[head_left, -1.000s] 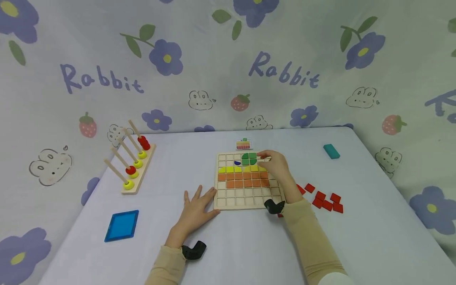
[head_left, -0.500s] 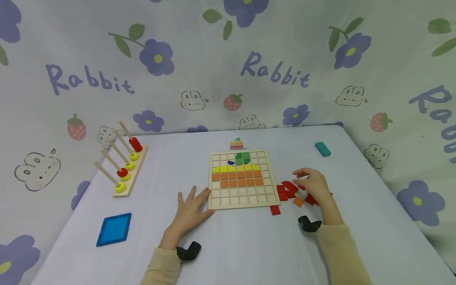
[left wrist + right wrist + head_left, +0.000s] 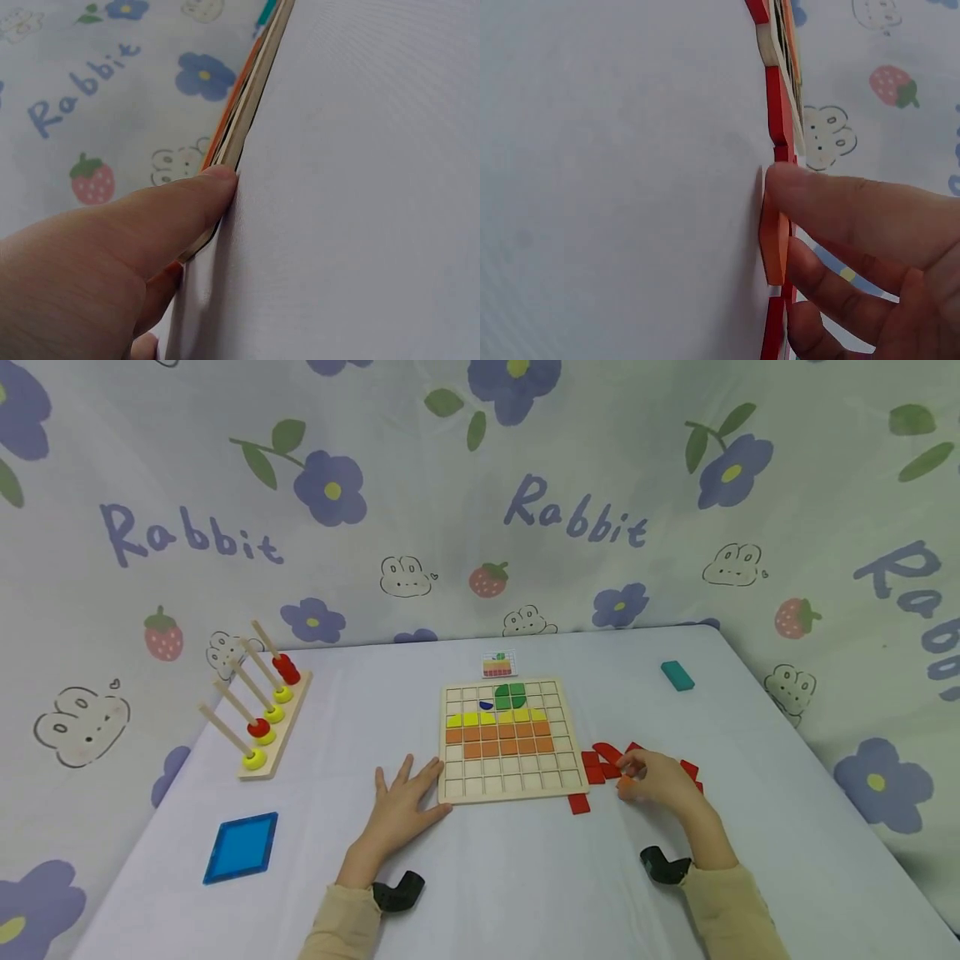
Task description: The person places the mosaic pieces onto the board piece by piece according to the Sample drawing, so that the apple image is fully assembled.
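Observation:
A wooden grid board (image 3: 517, 786) lies mid-table, its cells partly filled with green, blue, yellow and orange tiles. My left hand (image 3: 405, 806) rests with spread fingers at the board's near left corner; the left wrist view has the thumb (image 3: 176, 214) against the board's edge (image 3: 251, 105). To the right of the board, my right hand (image 3: 660, 783) pinches an orange square tile (image 3: 775, 244) between thumb and fingers, low over the tabletop. Loose red tiles (image 3: 592, 762) lie around it, some hidden behind the hand. One red tile (image 3: 579, 803) sits by the board's near right corner.
Behind the board stands a small pattern card (image 3: 498, 664). A wooden peg stand (image 3: 279, 739) with red and yellow beads is at the left, a blue square tray (image 3: 240, 848) nearer. A teal block (image 3: 677, 675) lies at the back right.
My right hand has left the board's upper right, moved right and toward me to the loose tiles, and taken hold of the orange tile. My left hand keeps its place at the corner.

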The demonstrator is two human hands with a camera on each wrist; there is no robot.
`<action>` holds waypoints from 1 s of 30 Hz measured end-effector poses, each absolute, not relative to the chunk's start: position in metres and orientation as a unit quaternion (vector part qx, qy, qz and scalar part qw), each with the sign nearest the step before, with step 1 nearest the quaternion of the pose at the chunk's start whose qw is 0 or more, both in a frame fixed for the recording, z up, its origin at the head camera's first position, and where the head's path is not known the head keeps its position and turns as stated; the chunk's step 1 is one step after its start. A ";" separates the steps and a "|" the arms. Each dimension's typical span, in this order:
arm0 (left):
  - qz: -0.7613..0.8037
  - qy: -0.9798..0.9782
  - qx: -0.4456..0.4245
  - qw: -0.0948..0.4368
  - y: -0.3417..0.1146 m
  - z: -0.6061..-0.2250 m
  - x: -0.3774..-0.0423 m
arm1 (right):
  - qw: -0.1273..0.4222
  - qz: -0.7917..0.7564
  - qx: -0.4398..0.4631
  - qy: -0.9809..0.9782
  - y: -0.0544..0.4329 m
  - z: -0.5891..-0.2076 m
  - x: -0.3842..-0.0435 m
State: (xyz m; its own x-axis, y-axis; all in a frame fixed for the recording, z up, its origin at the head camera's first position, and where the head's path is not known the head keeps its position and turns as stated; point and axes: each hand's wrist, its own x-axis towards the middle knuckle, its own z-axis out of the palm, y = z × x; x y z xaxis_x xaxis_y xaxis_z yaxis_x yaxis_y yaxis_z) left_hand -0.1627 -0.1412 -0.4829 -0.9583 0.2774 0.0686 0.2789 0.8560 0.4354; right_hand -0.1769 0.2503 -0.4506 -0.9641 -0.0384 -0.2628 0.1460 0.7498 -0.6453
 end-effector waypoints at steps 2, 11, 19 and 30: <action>-0.226 -0.964 -0.142 0.001 -0.142 -0.483 -0.163 | 0.127 -0.353 0.022 0.927 0.249 -0.453 -0.177; -0.223 -0.965 -0.137 -0.004 -0.143 -0.481 -0.162 | 0.095 -0.375 0.005 0.922 0.240 -0.446 -0.184; -0.223 -0.965 -0.138 -0.003 -0.144 -0.481 -0.162 | 0.077 -0.423 -0.046 0.902 0.184 -0.434 -0.209; -0.221 -0.963 -0.157 0.002 -0.144 -0.480 -0.161 | 0.079 -0.454 -0.181 0.869 0.071 -0.443 -0.238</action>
